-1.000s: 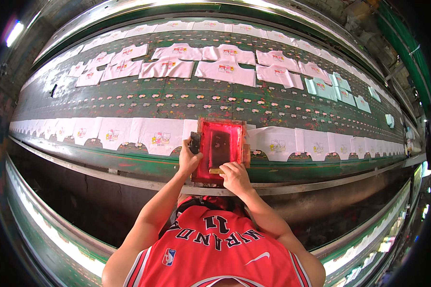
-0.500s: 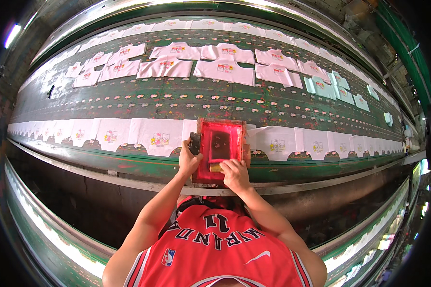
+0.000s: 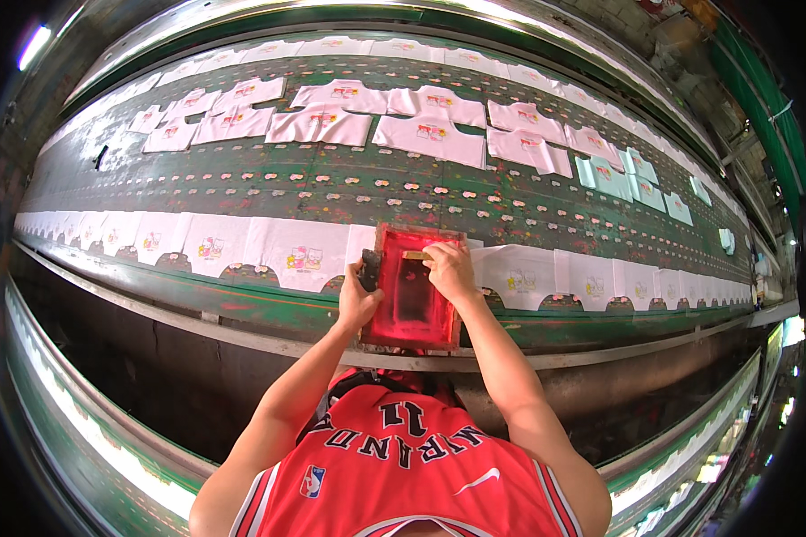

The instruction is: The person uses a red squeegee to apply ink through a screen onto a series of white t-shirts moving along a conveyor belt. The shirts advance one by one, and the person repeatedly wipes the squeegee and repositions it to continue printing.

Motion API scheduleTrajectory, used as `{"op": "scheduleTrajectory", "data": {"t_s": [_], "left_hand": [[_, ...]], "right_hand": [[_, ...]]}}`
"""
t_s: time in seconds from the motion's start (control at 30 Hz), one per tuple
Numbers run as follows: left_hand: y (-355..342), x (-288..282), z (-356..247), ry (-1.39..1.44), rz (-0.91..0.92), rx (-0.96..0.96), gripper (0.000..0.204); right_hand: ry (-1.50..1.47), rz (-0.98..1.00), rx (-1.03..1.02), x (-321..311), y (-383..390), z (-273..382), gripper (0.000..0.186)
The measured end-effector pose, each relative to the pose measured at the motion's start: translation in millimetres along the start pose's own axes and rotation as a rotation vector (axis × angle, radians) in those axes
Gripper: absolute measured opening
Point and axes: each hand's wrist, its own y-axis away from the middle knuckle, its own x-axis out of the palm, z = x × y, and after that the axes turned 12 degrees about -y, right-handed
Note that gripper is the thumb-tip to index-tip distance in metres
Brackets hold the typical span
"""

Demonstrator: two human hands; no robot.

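1. This is a garment-printing workshop: a long green table (image 3: 278, 300), spotted with ink, runs across the view.
2. Rows of pale fabric pieces (image 3: 430, 134) lie flat on it, many printed with cartoon figures.
3. A red-stained printing screen (image 3: 409, 333) lies across the nearest row.
4. A tube lamp (image 3: 34, 47) glows at upper left; green netting (image 3: 752, 89) hangs at right.

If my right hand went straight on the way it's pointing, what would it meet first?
Probably the frame's far rim, just beyond the squeegee in your right hand, though height is hard to judge.
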Motion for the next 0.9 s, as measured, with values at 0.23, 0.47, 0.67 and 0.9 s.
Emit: {"op": "scheduleTrajectory", "data": {"t_s": [0.23, 0.47, 0.67, 0.9], "left_hand": [[1, -1, -6, -0.022, -0.03, 0.034, 0.081], [2, 1, -4, -0.036, -0.053, 0.044, 0.08], [2, 1, -4, -0.042, -0.062, 0.036, 0.08], [-2, 1, 1, -0.019, -0.053, 0.089, 0.08]], "right_hand": [[0.011, 0.01, 0.018, 4, -13, -9, 0.013], [-0.009, 0.022, 0.045, 1, 46, 30, 0.018], [0.015, 0.038, -0.009, -9, 119, 84, 0.023], [0.018, 0.091, 0.006, -9, 145, 101, 0.037]]}}
